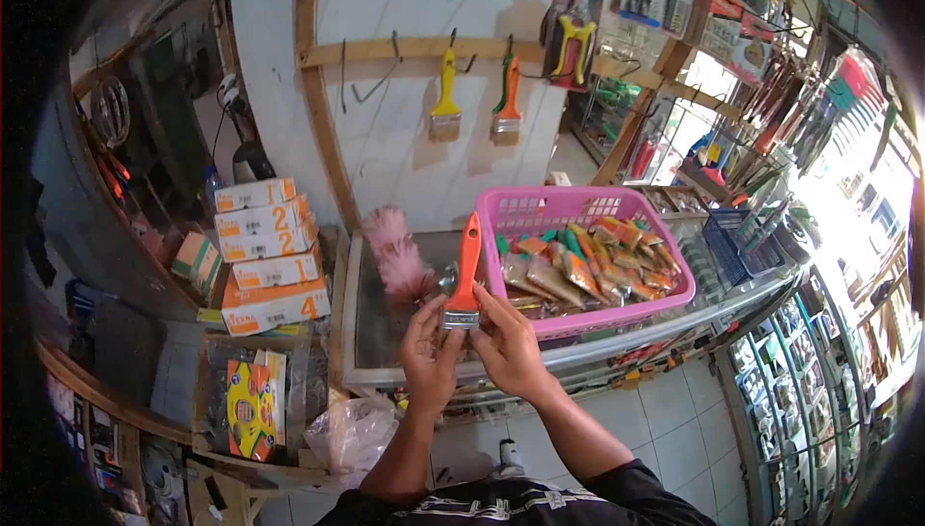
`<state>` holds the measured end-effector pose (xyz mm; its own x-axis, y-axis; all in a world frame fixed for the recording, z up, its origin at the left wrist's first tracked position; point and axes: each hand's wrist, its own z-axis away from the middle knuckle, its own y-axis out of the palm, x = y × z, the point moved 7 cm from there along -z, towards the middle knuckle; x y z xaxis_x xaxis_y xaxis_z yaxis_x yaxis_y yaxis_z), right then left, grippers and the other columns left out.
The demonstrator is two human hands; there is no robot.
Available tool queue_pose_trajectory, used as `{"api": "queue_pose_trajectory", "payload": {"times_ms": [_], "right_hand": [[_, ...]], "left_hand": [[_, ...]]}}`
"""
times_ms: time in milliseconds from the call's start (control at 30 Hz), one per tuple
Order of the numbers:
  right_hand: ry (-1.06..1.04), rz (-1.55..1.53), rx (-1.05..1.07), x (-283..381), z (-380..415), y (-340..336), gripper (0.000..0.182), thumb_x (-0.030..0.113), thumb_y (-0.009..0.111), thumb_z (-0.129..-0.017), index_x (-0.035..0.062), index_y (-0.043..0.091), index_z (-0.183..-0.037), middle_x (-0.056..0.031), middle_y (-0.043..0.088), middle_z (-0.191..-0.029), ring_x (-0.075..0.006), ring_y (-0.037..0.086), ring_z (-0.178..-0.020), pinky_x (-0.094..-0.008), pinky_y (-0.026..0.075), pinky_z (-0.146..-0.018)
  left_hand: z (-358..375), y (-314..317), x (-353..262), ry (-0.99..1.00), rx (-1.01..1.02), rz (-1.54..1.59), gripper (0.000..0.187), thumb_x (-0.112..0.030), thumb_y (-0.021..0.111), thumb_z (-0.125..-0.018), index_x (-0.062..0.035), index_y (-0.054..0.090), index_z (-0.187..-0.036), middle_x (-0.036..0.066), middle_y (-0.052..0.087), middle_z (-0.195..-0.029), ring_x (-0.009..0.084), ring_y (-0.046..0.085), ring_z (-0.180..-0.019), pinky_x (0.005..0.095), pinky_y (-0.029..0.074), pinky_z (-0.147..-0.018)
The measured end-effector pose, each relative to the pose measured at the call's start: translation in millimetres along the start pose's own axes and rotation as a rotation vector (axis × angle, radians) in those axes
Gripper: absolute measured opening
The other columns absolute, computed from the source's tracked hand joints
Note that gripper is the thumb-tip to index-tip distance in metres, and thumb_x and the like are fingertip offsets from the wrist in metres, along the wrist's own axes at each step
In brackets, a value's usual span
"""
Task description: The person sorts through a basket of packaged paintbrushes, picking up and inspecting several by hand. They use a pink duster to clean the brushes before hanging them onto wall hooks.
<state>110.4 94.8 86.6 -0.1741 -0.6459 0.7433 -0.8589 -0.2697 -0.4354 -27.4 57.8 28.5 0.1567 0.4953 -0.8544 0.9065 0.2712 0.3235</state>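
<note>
Between my two hands stands an orange-handled paintbrush (466,271), its handle pointing up and its metal band low between my fingers. My left hand (430,353) grips the band from the left, and my right hand (506,338) grips it from the right. The bristles are hidden by my thumbs and fingers. Just beyond my right hand is a pink plastic basket (617,322) filled with packaged paintbrushes (588,266). A pink feather duster (395,254) lies on the glass counter (371,343) past my left hand.
On the wall rail (414,48), a yellow paintbrush (445,92) and an orange one (508,102) hang from hooks. Stacked orange-and-white boxes (275,256) stand at left. A dark blue basket (742,247) sits at right. Below the counter, a clear plastic bag (356,434) lies at left.
</note>
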Motion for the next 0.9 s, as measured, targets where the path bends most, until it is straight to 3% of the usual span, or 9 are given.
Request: {"api": "queue_pose_trajectory", "payload": {"times_ms": [67,167,200,333,433,533,633,900], "right_hand": [[-0.011,-0.008,0.003,2.8,-9.8,-1.3,0.072,0.002,0.064,-0.094,0.0,0.036,-0.16,-0.0213,0.057,-0.107,-0.0326,0.064,-0.085,-0.0416,0.053,-0.077],[-0.056,0.082,0.004,23.5,-9.8,-53.3,0.07,-0.001,0.063,-0.095,-0.0041,0.036,-0.159,-0.0188,0.059,-0.104,-0.0301,0.061,-0.086,-0.0366,0.052,-0.08],[-0.08,0.058,0.006,23.2,-16.0,-62.6,0.07,0.0,0.064,-0.095,-0.0028,0.036,-0.159,-0.0209,0.059,-0.106,-0.0312,0.062,-0.087,-0.0386,0.053,-0.082],[-0.271,0.203,-0.034,31.6,-40.4,-102.6,0.071,0.0,0.059,-0.097,-0.0011,0.03,-0.162,-0.0287,0.056,-0.112,-0.0464,0.061,-0.1,-0.051,0.049,-0.09],[-0.36,0.147,-0.111,43.7,-60.6,-134.1,0.072,-0.003,0.057,-0.096,0.0036,0.031,-0.163,-0.028,0.057,-0.114,-0.0468,0.061,-0.1,-0.0512,0.05,-0.091],[-0.319,0.173,-0.049,48.7,-79.8,-161.0,0.075,-0.006,0.056,-0.095,0.0108,0.032,-0.164,-0.0261,0.058,-0.115,-0.0468,0.061,-0.102,-0.0506,0.05,-0.091],[-0.441,0.24,-0.057,60.5,-98.6,-180.3,0.078,-0.009,0.055,-0.094,0.016,0.032,-0.165,-0.0241,0.057,-0.116,-0.046,0.06,-0.102,-0.0499,0.05,-0.09],[-0.432,0.284,-0.056,62.1,-125.3,-197.6,0.078,-0.007,0.055,-0.094,0.0128,0.03,-0.166,-0.0231,0.054,-0.11,-0.0429,0.059,-0.096,-0.0481,0.049,-0.088]], "left_hand": [[-11.3,2.4,2.7,-0.002,0.012,0.01,0.053,0.006,0.065,-0.098,0.0039,0.047,-0.147,0.018,0.064,-0.137,0.0189,0.063,-0.126,0.0311,0.05,-0.106],[-22.0,51.9,-25.1,0.071,0.066,0.029,0.048,0.007,0.065,-0.097,0.003,0.049,-0.143,0.016,0.066,-0.133,0.0176,0.066,-0.119,0.0301,0.053,-0.1],[-31.0,60.1,-29.5,0.063,0.091,-0.005,0.045,0.006,0.067,-0.097,0.0014,0.051,-0.139,0.014,0.068,-0.127,0.0168,0.068,-0.113,0.0294,0.055,-0.096],[-64.6,89.7,-48.1,0.071,0.185,-0.141,0.047,0.003,0.072,-0.095,-0.0002,0.052,-0.137,0.013,0.07,-0.121,0.0156,0.067,-0.111,0.0304,0.054,-0.094],[-93.4,110.7,-62.0,0.151,0.288,-0.265,0.048,0.002,0.072,-0.095,-0.0008,0.051,-0.139,0.013,0.07,-0.122,0.0157,0.067,-0.11,0.0308,0.053,-0.094],[-114.2,133.0,-78.0,0.193,0.347,-0.313,0.051,0.0,0.07,-0.097,-0.0026,0.049,-0.144,0.014,0.07,-0.125,0.0165,0.067,-0.111,0.0308,0.053,-0.094],[-133.1,152.5,-93.2,0.269,0.355,-0.354,0.053,0.0,0.068,-0.098,-0.0039,0.048,-0.147,0.015,0.071,-0.123,0.0167,0.068,-0.109,0.031,0.054,-0.093],[-158.0,176.9,-114.1,0.303,0.411,-0.381,0.062,0.003,0.067,-0.096,-0.0092,0.043,-0.153,0.016,0.067,-0.122,0.0142,0.068,-0.095,0.029,0.056,-0.084]]}}
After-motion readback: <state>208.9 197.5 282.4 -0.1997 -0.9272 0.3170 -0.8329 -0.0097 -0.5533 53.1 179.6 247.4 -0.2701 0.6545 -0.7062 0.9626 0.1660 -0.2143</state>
